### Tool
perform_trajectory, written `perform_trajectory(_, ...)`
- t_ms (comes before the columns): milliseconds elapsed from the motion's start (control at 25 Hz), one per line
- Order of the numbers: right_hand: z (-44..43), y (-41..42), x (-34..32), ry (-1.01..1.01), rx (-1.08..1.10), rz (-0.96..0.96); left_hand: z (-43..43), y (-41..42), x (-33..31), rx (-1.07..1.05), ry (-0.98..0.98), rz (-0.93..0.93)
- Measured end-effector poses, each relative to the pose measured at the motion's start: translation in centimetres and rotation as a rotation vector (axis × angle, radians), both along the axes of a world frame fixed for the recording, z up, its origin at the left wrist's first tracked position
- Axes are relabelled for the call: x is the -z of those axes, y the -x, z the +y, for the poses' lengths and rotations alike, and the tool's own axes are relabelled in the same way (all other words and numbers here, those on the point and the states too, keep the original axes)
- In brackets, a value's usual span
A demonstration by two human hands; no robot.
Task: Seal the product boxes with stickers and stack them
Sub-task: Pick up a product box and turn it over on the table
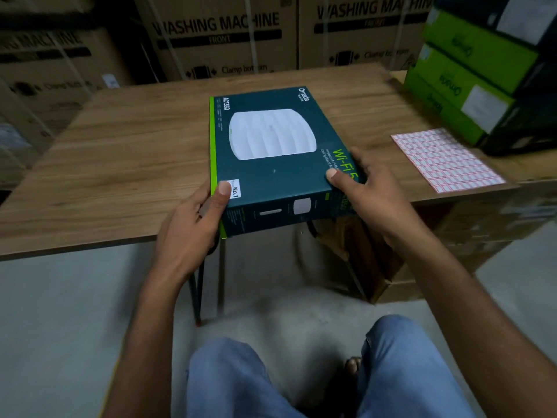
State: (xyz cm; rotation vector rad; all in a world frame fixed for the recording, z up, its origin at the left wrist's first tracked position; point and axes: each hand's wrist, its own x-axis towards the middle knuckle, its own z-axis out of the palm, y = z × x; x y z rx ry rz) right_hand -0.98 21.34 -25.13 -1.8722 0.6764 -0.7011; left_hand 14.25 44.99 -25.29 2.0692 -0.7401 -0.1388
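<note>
A dark teal product box (271, 158) with a green edge and a picture of a white round device lies over the near edge of the wooden table (126, 152), its near end sticking out past the edge. My left hand (196, 224) grips its near left corner, thumb on top. My right hand (364, 188) grips the near right corner, thumb on the lid. A sheet of red-bordered stickers (446, 159) lies on the table to the right. A stack of green and dark boxes (488, 76) stands at the far right.
Big brown washing machine cartons (229, 37) line the wall behind the table. An open cardboard box (370, 267) sits on the floor under the table's right side. My knees in blue jeans (301, 375) are at the bottom.
</note>
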Motion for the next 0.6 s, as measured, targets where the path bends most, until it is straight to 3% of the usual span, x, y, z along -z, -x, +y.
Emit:
perform_trajectory(240, 1.2, 3.0, 0.9, 0.620, -0.137, 0.250, 2.1, -0.2, 1.9, 0.111, -0.214, -0.469)
perform_trajectory(320, 1.6, 3.1, 1.5, 0.693, -0.133, 0.279, 1.9, -0.1, 2.8, 0.075, -0.211, -0.565)
perform_trajectory(600, 2.4, 2.8, 3.1, 0.796, -0.005, 0.093, 2.0, 0.8, 3.9, 0.090, -0.043, -0.738)
